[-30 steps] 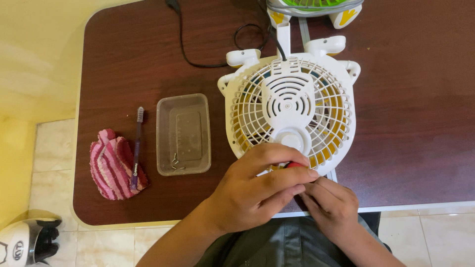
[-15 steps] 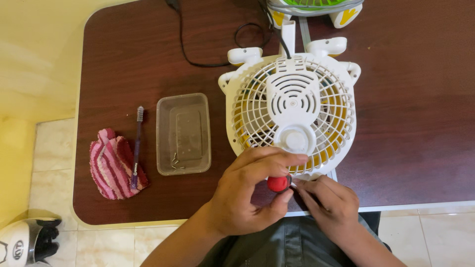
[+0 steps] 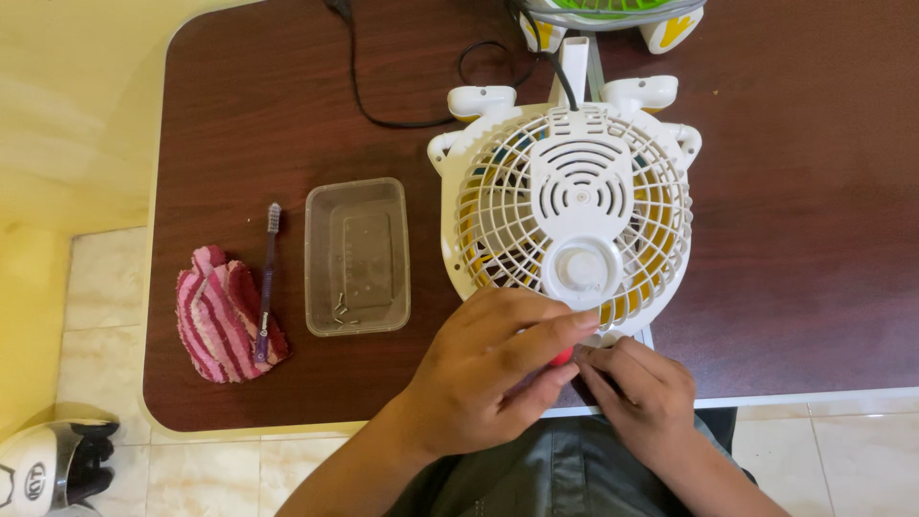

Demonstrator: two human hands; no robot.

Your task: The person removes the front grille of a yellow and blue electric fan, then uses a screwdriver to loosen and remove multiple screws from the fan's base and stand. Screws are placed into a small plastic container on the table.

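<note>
Item: white desk fan, lying grille-up on the dark brown desk, its black cord trailing toward the far edge.

Left hand: my grip is closed round a red-handled tool, probably a small screwdriver; only a sliver of red shows between my fingers. The tip is hidden, so I cannot tell whether it sits in a screw.

Right hand: fingertips pinched together at the fan's near rim, touching the housing just beside the tool. Whether they hold a small part I cannot tell.

Handling note: in my judgement the work goes best with the tool held square to the rim, the right hand steadying the housing so the fan does not slide, and pressure kept light on the thin plastic. Any loose screw belongs in the clear plastic tray, which already holds a few small metal pieces.

Nearby: purple toothbrush resting partly on a pink striped cloth; a second fan with a green grille at the far edge; a helmet on the tiled floor.

Change noted: half a second ago the round red handle end stood plainly exposed below my left fingers; now my fingers have closed over it and moved up against the rim. The fan sits slightly further right and away from me in the view than it did a second ago.
</note>
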